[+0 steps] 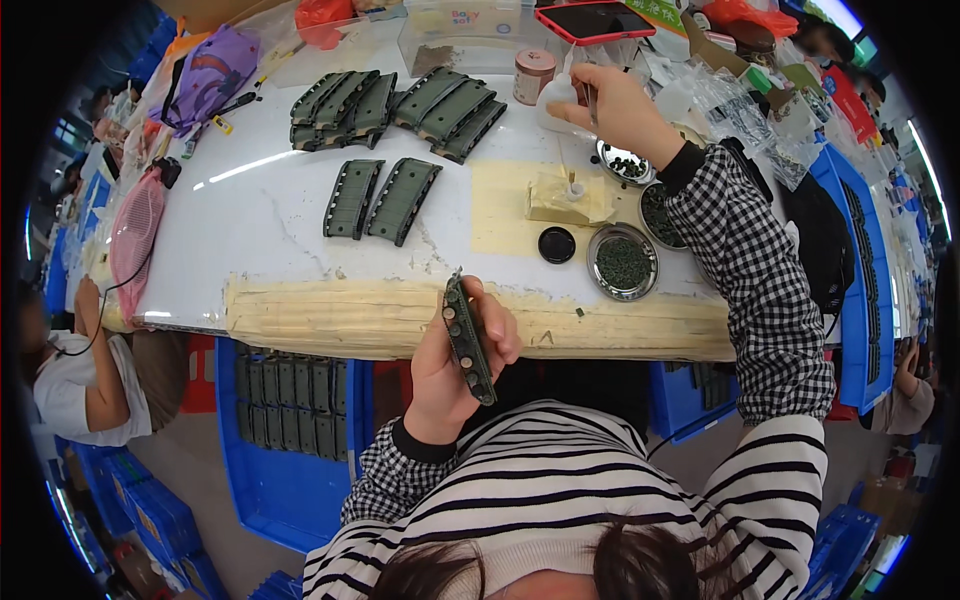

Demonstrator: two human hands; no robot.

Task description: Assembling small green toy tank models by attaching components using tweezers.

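Note:
My left hand (445,365) is closed around a narrow dark green plastic piece (467,335) near the table's front edge. Round studs or wheels line the face of this piece, and it is tilted nearly upright. Far right, my right hand (625,110) has its thumb and fingers closed at a white squeeze bottle (556,102) with a thin nozzle. A slim shiny tool, perhaps tweezers, shows between those fingers, partly hidden. Two curved green pieces (402,200) lie in mid-table, with stacks of similar pieces (450,108) behind them.
Round metal dishes (622,290) of small dark green parts sit at the right, by a black cap (556,245) and a tape-covered block (555,200). A pink jar (533,75) and phone (595,20) stand behind. A blue crate (240,480) of green pieces is below left.

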